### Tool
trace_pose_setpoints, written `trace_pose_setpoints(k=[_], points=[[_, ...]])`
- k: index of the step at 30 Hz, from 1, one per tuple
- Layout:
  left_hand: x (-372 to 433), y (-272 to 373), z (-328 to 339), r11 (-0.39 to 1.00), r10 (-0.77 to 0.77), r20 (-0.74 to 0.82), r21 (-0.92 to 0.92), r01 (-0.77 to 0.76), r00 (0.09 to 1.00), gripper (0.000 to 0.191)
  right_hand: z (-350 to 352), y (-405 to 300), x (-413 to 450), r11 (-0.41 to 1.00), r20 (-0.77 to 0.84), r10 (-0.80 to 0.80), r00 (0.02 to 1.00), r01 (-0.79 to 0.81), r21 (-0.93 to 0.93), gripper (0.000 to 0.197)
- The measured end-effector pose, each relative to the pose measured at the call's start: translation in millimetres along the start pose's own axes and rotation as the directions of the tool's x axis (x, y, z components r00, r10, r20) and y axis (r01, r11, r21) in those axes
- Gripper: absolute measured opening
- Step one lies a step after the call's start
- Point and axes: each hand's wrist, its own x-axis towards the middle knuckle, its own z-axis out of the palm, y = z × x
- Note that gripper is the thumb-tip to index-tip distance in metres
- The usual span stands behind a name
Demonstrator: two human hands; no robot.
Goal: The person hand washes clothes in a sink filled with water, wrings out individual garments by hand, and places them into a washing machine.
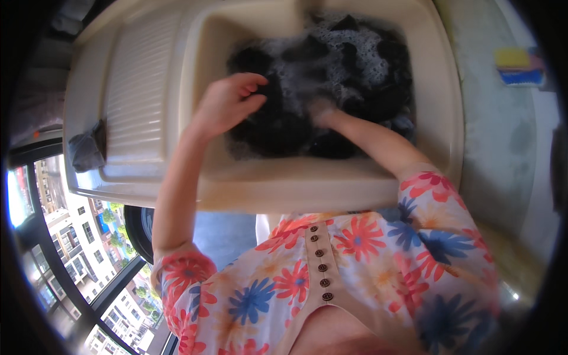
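Note:
Dark wet cloth point(279, 133) lies in soapy water point(288, 84) inside a beige laundry sink point(301, 191). My left hand point(230, 104) is above the sink's left part, its fingers curled and apart, with nothing seen in them. My right hand point(322, 111) reaches down into the water near the middle of the basin. Its fingers are blurred and partly under the water, against the dark cloth, so its grip cannot be made out. White suds point(377, 66) float over the cloth, mostly at the upper right.
Left of the basin is a ribbed washboard point(137, 88) moulded into the sink unit. A grey cloth point(88, 147) lies at its lower left corner. On the right ledge sits a yellow and blue sponge point(519, 66). A window point(80, 248) is at the lower left, beside a dark round rim point(140, 230).

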Motion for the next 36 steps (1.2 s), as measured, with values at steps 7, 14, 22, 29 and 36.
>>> trace_pose_setpoints(k=[7,14,22,29,36], points=[[86.8,-31.3,64.3,0.789,-0.118,0.141,0.614,0.006,0.983,0.073,-93.7,105.0,-45.5,0.351,-0.237,0.187,0.953,0.161,0.922,0.037],[110.6,-30.2,75.9,0.763,-0.365,0.219,0.627,0.156,0.905,0.069,-30.4,69.0,-59.8,0.931,-0.408,0.354,0.841,-0.273,0.244,0.057],[131.3,-9.3,133.2,0.948,-0.257,0.400,0.281,0.149,0.880,0.068,-28.3,116.1,1.4,0.839,-0.167,0.386,0.907,-0.270,0.472,0.033],[125.2,-34.6,72.0,-0.057,-0.320,0.291,-0.956,0.288,0.902,0.049,-14.4,131.1,-12.0,0.569,-0.507,0.633,0.585,0.093,0.817,0.049],[134.4,-100.4,125.0,-0.201,-0.173,0.198,-0.966,0.163,0.965,0.050,-91.9,-65.1,-30.4,0.871,-0.852,0.011,0.524,0.414,0.266,0.037]])
